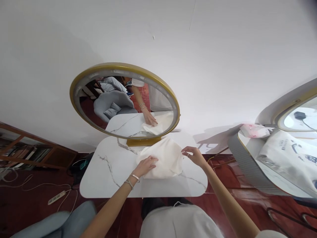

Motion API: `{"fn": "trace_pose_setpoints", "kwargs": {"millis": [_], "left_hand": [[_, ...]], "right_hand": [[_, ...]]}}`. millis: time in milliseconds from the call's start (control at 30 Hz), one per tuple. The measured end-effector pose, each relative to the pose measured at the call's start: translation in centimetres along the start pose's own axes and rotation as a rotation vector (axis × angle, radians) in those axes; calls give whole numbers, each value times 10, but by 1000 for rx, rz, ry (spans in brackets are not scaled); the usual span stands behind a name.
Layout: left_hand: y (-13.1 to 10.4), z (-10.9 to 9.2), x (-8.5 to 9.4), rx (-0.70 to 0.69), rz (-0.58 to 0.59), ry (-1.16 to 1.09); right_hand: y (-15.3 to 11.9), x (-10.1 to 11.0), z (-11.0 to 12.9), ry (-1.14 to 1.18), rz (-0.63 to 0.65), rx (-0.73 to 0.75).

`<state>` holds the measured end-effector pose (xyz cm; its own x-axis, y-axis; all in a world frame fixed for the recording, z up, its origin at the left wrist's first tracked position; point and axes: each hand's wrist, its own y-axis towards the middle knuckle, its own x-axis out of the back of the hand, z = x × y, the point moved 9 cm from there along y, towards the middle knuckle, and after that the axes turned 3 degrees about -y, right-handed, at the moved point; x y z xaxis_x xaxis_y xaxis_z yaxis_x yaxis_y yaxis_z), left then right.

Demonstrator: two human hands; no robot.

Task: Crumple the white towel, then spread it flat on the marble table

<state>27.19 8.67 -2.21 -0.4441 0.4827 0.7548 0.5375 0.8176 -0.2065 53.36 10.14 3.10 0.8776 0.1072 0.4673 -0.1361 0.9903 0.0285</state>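
Observation:
A rumpled off-white cloth [164,162] lies in a loose, rounded heap on the white marble-patterned table [99,175]. Resting on its left part is my left hand [147,165], palm down with the fingers stretched out. At the cloth's right edge my right hand [194,156] has thumb and fingertips pinched together on a bit of the rim. Bracelets circle my left wrist, and a ring shows on my right hand. Whether the cloth is one layer or folded cannot be made out.
A round gold-framed mirror [123,66] stands behind the cloth on a gold base [143,142]. To the right, another table holds a pink-and-white packet [255,131] and a printed white fabric [289,158]. A power strip [56,197] with cables lies on the red floor, near a grey-blue chair [79,218].

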Motion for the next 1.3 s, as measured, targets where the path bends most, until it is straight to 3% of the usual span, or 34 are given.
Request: {"fn": "trace_pose_setpoints", "kwargs": {"millis": [167,300,400,500,633,867,1000,1133,1200,1300], "left_hand": [[17,-11,-11,-3,-14,-22],[21,-21,6,3,-28,-46],[13,-25,40,12,-77,-75],[1,-34,86,-15,-170,-80],[-11,-65,141,-69,-270,8],[-17,-133,195,-180,-399,43],[-32,-151,204,-191,-423,-1],[-59,-161,191,-154,-227,-111],[-68,-164,186,-145,-140,-172],[-59,-159,187,-145,-167,-181]], "right_hand": [[0,-3,0,1,0,5],[-1,15,-3,-19,-93,25],[-3,46,-9,-6,-217,0],[-7,83,-9,33,-334,-21],[-11,122,13,79,-415,21],[-20,168,67,119,-531,117],[-44,180,86,12,-487,89],[-86,178,99,-95,-325,78],[-102,181,99,-79,-303,72],[-97,181,83,-48,-317,30]]}}
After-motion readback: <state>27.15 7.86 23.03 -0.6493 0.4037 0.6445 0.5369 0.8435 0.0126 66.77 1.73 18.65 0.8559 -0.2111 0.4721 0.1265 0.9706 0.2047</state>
